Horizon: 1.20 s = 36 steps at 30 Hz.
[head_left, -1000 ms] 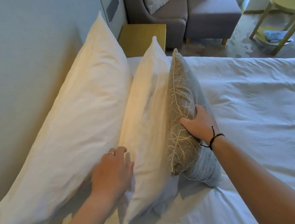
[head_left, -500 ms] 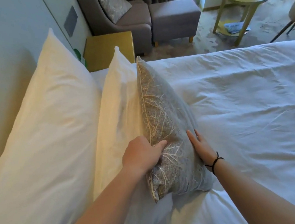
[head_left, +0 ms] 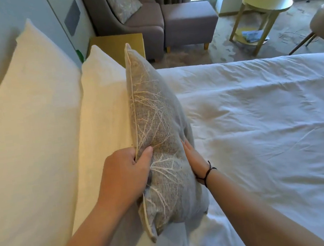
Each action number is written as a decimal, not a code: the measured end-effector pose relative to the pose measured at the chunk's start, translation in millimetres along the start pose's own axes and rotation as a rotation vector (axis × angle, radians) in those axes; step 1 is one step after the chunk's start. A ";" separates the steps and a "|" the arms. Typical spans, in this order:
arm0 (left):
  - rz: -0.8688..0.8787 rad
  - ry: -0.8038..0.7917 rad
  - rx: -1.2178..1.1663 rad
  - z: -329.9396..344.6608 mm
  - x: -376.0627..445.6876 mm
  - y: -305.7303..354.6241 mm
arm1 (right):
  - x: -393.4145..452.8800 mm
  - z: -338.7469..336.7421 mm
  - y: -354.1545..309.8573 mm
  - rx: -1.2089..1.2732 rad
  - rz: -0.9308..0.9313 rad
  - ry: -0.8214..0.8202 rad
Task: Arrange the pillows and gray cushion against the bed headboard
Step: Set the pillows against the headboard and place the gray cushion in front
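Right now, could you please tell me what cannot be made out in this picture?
- Head view: left hand fingers, hidden behind the gray cushion.
- Right hand palm and fingertips, hidden by the cushion.
- Large pillow, cut off at the left edge.
- Second pillow, its lower part hidden by the left arm.

Bed (head_left: 260,131) – white duvet; two pillows (head_left: 26,139), gray cushion (head_left: 157,123) on it.
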<state>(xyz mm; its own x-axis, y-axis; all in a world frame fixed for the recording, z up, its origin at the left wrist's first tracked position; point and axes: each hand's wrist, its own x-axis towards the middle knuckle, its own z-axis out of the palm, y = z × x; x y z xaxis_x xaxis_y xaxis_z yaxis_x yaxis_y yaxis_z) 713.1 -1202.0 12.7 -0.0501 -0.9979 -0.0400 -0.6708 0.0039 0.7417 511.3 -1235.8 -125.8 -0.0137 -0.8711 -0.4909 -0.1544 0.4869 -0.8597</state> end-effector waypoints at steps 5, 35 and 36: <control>-0.030 -0.124 0.214 29.6 -1.9 -4.6 | -10.7 -17.1 27.0 0.083 0.151 0.004; -0.609 0.301 -0.128 -26.1 -186.2 -77.1 | -130.3 32.8 -49.4 -0.495 -0.237 0.138; -0.626 0.291 -0.144 -28.2 -193.1 -79.7 | -131.1 34.5 -49.7 -0.503 -0.235 0.143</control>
<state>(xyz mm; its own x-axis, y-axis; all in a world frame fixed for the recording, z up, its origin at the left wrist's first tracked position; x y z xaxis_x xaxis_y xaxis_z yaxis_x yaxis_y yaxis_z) 797.1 -1011.4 -19.9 0.5269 -0.7865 -0.3223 -0.4031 -0.5650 0.7200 554.8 -1143.5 -23.6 -0.0505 -0.9694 -0.2403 -0.6201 0.2191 -0.7533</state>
